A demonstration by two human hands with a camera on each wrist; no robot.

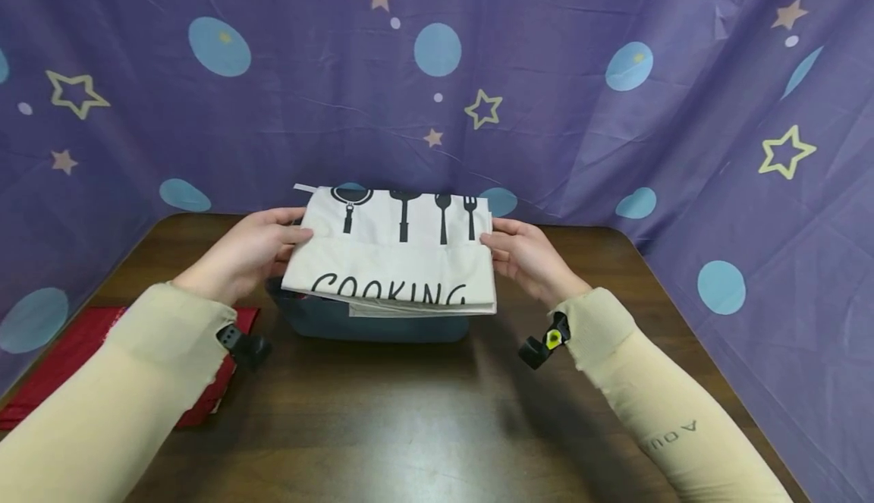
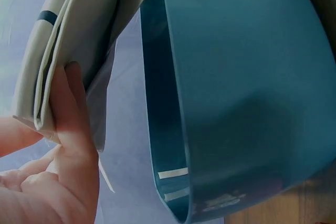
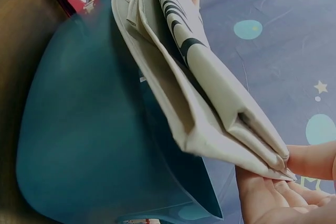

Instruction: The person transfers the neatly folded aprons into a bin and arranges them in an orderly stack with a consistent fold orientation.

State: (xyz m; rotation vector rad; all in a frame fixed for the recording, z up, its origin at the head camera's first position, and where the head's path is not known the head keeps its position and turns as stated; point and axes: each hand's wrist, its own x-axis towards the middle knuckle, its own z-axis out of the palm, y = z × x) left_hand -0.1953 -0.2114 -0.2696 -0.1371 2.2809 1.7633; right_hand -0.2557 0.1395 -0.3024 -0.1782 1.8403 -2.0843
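A folded white apron point(image 1: 389, 260) hangs over a teal bin point(image 1: 375, 327), printed with dark utensils and the word COOKING. My left hand point(image 1: 256, 251) pinches its left edge, thumb on top and fingers underneath. At the opposite edge, my right hand point(image 1: 529, 256) pinches it the same way. The right wrist view shows the layered folds of the apron point(image 3: 210, 98) beside the bin's point(image 3: 79, 119) rim. A thin white strap point(image 1: 305, 187) sticks out at the back left corner. Most of the bin's inside is hidden by the apron.
A flat red folded item point(image 1: 61, 363) lies on the left of the brown wooden table point(image 1: 410, 427), partly under my left forearm. Behind the table and along its sides hangs a purple curtain point(image 1: 307, 124) with stars and blue ovals.
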